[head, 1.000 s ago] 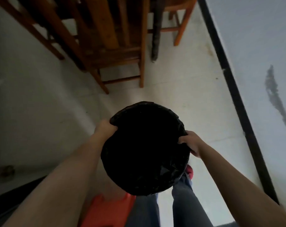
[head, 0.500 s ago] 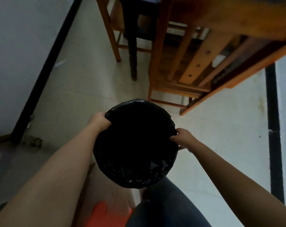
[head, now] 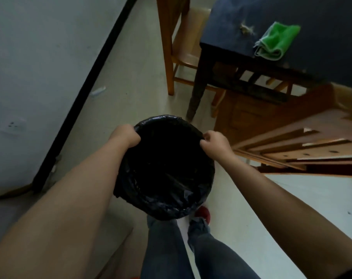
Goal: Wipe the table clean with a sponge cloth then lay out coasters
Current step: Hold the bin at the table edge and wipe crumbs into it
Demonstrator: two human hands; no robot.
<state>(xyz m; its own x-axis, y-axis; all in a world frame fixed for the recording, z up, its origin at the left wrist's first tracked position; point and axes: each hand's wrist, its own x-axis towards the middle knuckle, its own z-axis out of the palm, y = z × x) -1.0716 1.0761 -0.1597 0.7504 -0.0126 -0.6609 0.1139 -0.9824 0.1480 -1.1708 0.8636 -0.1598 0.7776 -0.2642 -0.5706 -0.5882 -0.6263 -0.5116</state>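
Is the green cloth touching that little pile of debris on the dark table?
Apart. The head view shows bare tabletop between the green cloth and the debris pile on the dark table.

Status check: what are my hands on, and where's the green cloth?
Left hand and right hand both grip the rim of the black-lined bin. Green cloth untouched on the dark table, near a small debris pile. No coasters in view.

Dark table [head: 322, 15] – green cloth [head: 275, 42], debris [head: 246, 29] on top.
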